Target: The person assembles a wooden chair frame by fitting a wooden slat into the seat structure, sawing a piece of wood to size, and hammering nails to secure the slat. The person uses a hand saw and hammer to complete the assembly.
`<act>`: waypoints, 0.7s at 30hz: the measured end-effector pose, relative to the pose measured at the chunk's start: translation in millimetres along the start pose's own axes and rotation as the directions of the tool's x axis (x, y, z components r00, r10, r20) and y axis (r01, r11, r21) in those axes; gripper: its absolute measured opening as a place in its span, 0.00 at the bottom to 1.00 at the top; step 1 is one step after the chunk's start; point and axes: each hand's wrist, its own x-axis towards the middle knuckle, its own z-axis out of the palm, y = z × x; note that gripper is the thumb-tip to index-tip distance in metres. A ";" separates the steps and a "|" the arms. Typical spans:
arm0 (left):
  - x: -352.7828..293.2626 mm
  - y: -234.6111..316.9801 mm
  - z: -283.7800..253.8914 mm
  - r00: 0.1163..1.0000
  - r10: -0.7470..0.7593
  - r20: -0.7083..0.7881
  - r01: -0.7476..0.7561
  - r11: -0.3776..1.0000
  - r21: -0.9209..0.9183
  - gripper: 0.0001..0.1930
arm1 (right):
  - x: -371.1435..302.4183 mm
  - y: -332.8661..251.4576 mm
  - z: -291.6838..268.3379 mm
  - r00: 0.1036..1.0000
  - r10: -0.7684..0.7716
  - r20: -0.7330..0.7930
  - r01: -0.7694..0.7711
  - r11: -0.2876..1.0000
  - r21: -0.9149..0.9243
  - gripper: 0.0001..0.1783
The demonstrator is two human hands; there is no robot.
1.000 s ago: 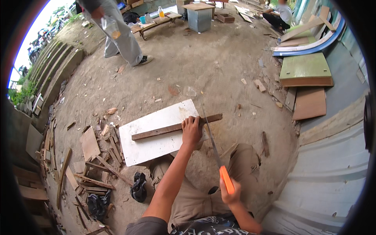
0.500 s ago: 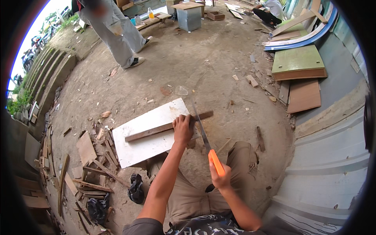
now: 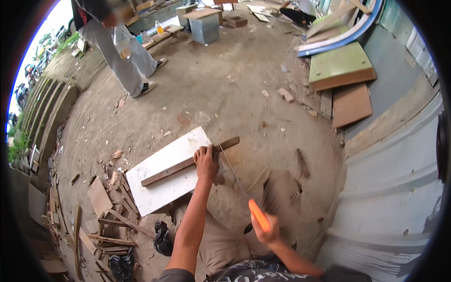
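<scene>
- At far left, we see concrete steps (image 3: 44,113) climbing beside green plants (image 3: 19,148).
- Next, scrap wood (image 3: 112,235) lies in a loose heap on the dirt floor (image 3: 183,89).
- Above the heap, well apart from us, a person in pale trousers (image 3: 105,51) stands with a clear plastic bag (image 3: 123,44).
- Right of the heap, we find a black plastic bag (image 3: 163,238) on the ground.
- A white board (image 3: 157,190) slants in front of our left leg, with a dark wooden strip (image 3: 169,176) lying lengthwise on it; the strip's right end juts past the board's edge.
- Our left hand (image 3: 206,163) is closed over the strip near that edge, fingers curled across it.
- Just right of those fingers, the far end of our handsaw (image 3: 240,185) meets the strip, its blade sloping down toward us.
- Our right hand (image 3: 267,230) is wrapped firmly around the saw's orange handle (image 3: 259,215).
- Farther right, we see a green-topped panel (image 3: 339,61), a brown board (image 3: 352,107) below it, and corrugated metal sheeting (image 3: 385,197).
</scene>
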 end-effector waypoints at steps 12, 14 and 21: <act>4.1 -4.8 7.7 0.997 -0.028 -0.075 0.033 0.997 0.068 0.17 | 53.6 41.9 18.2 0.992 0.044 0.114 -0.025 0.986 -0.165 0.14; 9.2 -13.3 11.9 0.994 -0.064 -0.092 0.075 0.990 0.122 0.16 | 86.3 37.8 40.3 0.998 -0.053 0.041 0.057 0.994 -0.094 0.25; 8.9 -28.1 -1.2 0.996 -0.019 -0.084 0.024 0.998 0.054 0.18 | 68.3 -25.1 0.9 0.960 -0.203 -0.193 0.246 0.941 0.232 0.14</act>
